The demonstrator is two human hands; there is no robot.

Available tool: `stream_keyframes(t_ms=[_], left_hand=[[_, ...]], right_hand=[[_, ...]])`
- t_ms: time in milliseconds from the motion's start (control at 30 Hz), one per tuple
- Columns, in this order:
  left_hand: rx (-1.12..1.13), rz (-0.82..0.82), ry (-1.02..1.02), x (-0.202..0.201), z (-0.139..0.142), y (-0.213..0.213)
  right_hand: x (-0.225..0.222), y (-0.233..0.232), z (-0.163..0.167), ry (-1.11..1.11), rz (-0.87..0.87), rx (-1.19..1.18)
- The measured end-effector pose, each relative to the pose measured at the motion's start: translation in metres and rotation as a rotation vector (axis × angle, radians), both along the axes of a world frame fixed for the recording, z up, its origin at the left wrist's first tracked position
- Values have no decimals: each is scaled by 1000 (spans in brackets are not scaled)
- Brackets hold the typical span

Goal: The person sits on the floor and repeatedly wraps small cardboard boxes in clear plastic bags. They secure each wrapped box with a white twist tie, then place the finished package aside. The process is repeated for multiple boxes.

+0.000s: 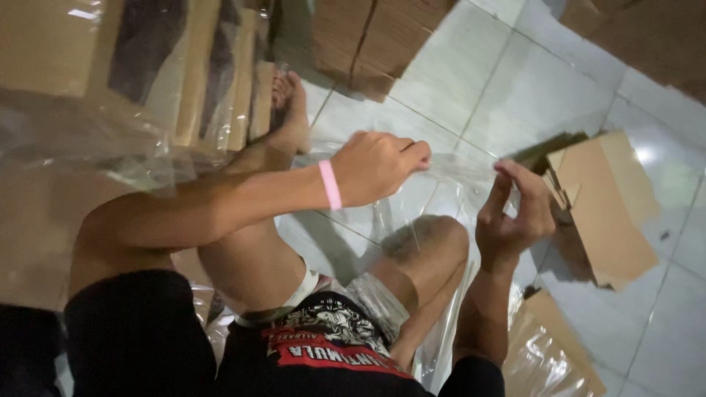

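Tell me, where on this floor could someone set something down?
Bare white tile lies between the upper brown cardboard stack and the cardboard pieces at right. More bare tile sits lower right. Around the left hand, right hand and clear plastic film it's crowded.

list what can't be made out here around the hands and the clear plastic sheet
Head view only:
- Left hand: fingertips curled under, grip on the clear plastic sheet hidden.
- Right hand: palm side turned away.
- Sheet edges: transparent, lost against the tiled floor.
- Cardboard pieces: partly stacked, number unclear.
- Cardboard stack: cut off by the top edge.
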State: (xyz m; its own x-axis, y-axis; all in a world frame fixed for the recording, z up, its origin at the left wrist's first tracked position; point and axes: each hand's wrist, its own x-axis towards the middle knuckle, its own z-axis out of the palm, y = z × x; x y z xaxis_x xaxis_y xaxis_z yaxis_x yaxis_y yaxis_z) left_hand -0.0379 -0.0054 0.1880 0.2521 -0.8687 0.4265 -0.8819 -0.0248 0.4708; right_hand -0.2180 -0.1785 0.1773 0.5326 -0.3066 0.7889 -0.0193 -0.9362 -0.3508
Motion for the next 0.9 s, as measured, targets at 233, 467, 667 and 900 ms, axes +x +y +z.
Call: stream_keyframes(t_ms=[233, 467, 667, 900], left_hand=[[104, -79, 558, 1, 7, -27], [213, -179, 643, -9, -16, -64], [372, -276, 509, -6, -72, -90], [219, -3, 4, 41, -69, -81]], right_hand=[[-34, 20, -5, 207, -81, -658], [-40, 14, -43, 338, -18, -705], [-40, 4, -74, 202, 67, -627], [-55, 21, -75, 379, 672, -614]])
